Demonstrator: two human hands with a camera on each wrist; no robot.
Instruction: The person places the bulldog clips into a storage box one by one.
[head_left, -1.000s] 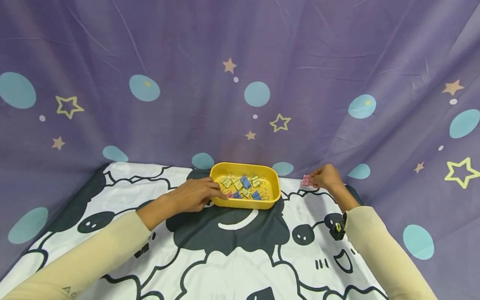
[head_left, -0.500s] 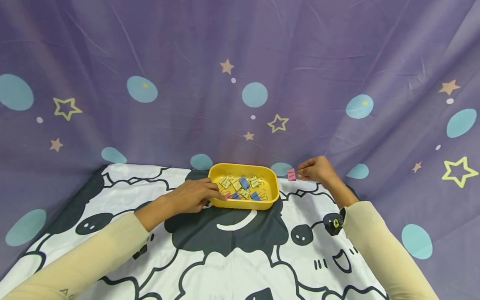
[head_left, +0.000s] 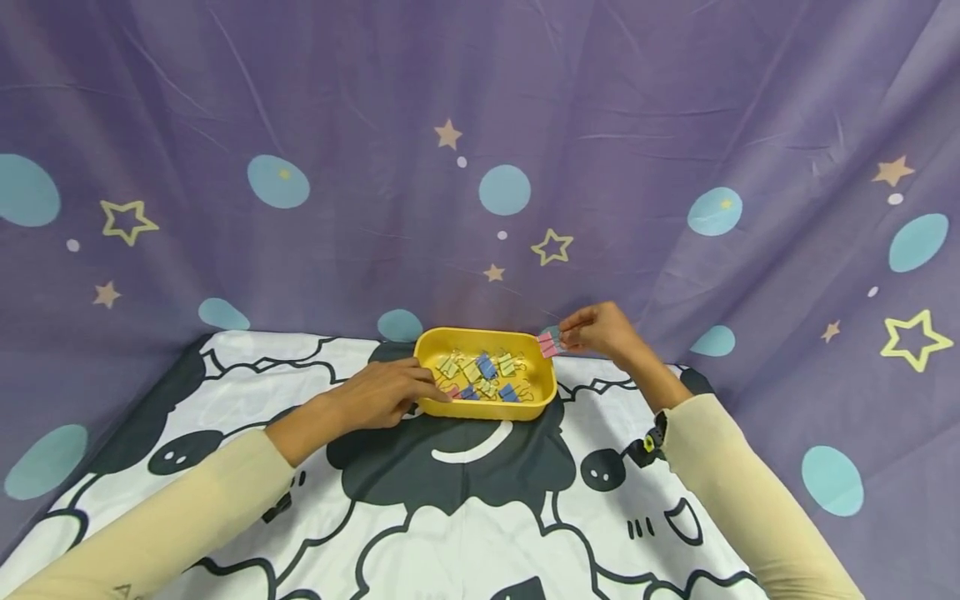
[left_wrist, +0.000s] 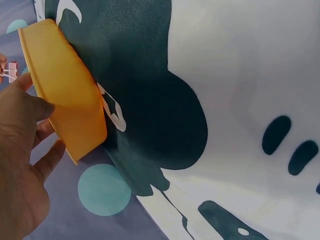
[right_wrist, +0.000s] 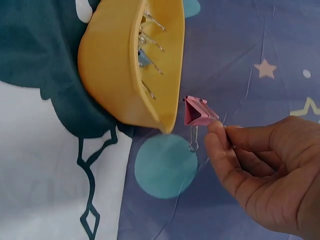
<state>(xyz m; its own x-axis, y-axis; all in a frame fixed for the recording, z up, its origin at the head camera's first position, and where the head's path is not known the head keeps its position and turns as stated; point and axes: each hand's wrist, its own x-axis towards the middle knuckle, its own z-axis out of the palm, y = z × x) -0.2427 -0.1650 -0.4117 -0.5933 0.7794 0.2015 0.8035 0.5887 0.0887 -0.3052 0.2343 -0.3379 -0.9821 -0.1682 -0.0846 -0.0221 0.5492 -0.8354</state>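
My right hand [head_left: 603, 331] pinches a pink binder clip [head_left: 550, 344] at the right end of a yellow tray [head_left: 487, 410]. In the right wrist view, thumb and fingertips grip one wire handle of the pink clip [right_wrist: 199, 112], while its other handle hangs free. The clip is just outside the tray's rim there. At the tray's left end, my left hand [head_left: 386, 393] holds the wall, its fingers over the rim. The left wrist view shows the tray's outer wall [left_wrist: 75, 90] against that hand. Inside lie several binder clips: pale green ones, blue ones [head_left: 487, 365] and a pink one, partly hidden by my left fingers.
A white cloth with dark cartoon sheep [head_left: 465, 467] covers the table under the tray. Directly behind the tray hangs a purple curtain [head_left: 360, 208] with stars and blue ovals, meeting the table's back edge.
My right hand has lifted the pink binder clip from the table's back right and carried it left to the tray's right end. The left hand stays on the tray.
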